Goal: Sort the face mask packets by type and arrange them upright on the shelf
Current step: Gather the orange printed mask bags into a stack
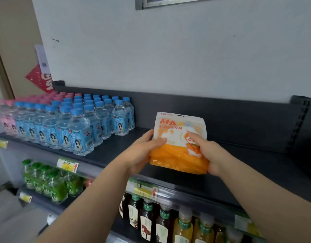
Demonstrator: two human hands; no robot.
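Ok, dark top shelf (pixel 239 155) runs under and behind both hands, bare to the right of the right hand. Block of blue-capped water bottles (pixel 77 123) stands on it well left of the left hand; pink-capped bottles (pixel 8 120) sit further left, blurred. One tier down, below the hands: dark and yellow drink bottles (pixel 160 221); green bottles (pixel 46 181) are lower left of the left hand. Orange-and-white mask packet (pixel 179 137) is between the two hands, upright, printed face toward the camera, over the front part of the shelf; can't tell if its bottom edge touches the shelf. Left hand (pixel 142 151) grips the packet's left edge, thumb on the front. Right hand (pixel 209 151) grips the right edge, thumb curled onto the front. Yellow price tag (pixel 68 164) on the shelf's front rail, left of and below the left hand.
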